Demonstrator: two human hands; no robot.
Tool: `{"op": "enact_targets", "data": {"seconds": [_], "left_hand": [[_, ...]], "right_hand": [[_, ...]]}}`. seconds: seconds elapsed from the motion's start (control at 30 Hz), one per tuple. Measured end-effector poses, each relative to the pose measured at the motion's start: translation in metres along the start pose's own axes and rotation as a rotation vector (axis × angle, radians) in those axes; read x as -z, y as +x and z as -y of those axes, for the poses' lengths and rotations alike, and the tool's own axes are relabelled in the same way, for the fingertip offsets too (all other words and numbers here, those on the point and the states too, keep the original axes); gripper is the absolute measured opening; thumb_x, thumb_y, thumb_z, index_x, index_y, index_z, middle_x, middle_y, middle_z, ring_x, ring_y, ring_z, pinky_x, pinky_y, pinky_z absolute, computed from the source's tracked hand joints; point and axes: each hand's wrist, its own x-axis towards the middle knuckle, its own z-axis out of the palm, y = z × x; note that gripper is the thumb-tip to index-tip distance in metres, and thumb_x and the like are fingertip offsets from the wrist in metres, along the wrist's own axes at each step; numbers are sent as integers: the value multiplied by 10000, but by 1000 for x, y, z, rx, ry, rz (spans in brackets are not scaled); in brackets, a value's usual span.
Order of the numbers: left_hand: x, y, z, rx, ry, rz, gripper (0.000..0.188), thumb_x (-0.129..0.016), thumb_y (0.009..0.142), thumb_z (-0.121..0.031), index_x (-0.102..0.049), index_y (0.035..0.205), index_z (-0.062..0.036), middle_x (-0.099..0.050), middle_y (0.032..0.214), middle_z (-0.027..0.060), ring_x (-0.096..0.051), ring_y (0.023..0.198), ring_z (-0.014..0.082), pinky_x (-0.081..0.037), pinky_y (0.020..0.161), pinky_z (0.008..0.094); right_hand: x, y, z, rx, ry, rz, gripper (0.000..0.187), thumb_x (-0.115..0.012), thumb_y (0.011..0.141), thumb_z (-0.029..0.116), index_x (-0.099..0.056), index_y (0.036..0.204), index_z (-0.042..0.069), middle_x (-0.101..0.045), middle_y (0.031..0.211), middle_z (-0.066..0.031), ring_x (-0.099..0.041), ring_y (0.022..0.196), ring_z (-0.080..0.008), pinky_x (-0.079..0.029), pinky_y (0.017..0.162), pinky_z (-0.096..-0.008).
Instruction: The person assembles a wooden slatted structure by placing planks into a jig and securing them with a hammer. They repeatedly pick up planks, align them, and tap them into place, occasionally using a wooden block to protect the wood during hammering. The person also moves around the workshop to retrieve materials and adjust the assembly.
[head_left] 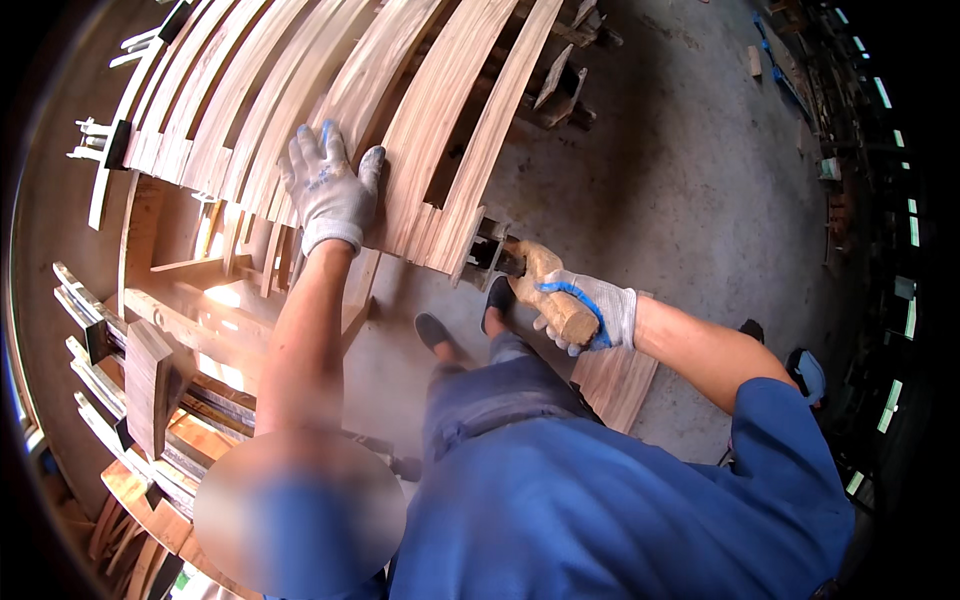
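My left hand (330, 190), in a whitish work glove, lies flat with fingers spread on the row of long pale wooden strips (425, 130). Lower right of the strips, my right hand (592, 310), in a similar glove with a blue edge, is wrapped round a thick, rough wooden handle (545, 268). The handle's upper end meets a dark metal part beside a metal clamp (484, 250) at the corner of the outermost strip. Whether the handle is fixed to that clamp I cannot tell.
Clamp ends (95, 140) stick out at the strips' far left. A rack with more clamps and boards (150, 390) stands at lower left. A wide board (615, 385) lies low behind my right hand. Dark metal fittings (560, 85) stand beyond the strips over the concrete floor (690, 190).
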Motion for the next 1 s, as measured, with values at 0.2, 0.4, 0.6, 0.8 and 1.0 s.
{"op": "enact_targets", "data": {"seconds": [0.2,0.4,0.6,0.8,1.0], "left_hand": [[2,0,-1,30,40,59,844,-567,1047,-634,-414,1666,-83,-359,1721,267,-294,1615,432,-154,1336,566],[0,1,1,29,31,44,845,-586,1033,-645,-440,1653,-89,-359,1721,262,-308,1603,438,-161,1334,573],[0,1,0,45,-10,33,823,-625,1021,-628,-474,1634,-100,-365,1710,254,-318,1596,425,-199,1321,577],[0,-1,1,37,-27,-4,811,-578,1034,-630,-487,1621,-78,-417,1681,281,-333,1592,431,-133,1341,564],[-2,1,2,46,12,27,832,-604,1019,-650,-469,1641,-114,-376,1718,254,-326,1600,440,-186,1330,567]], "right_hand": [[25,12,7,-67,-101,19,761,-723,938,682,-595,1259,5,-682,940,-133,-701,632,-195,-564,455,-333],[34,19,5,-116,-65,8,736,-726,936,671,-589,1281,35,-696,989,-147,-704,631,-203,-569,461,-339],[17,12,5,-91,-95,-47,781,-736,920,657,-544,1360,41,-687,1056,-156,-669,599,-161,-530,413,-286],[39,21,15,-205,27,50,772,-749,910,623,-542,1370,40,-687,1110,-182,-671,628,-149,-520,382,-260],[41,19,18,-222,77,45,721,-719,941,598,-552,1364,38,-700,1161,-202,-676,623,-168,-542,387,-269]]}}
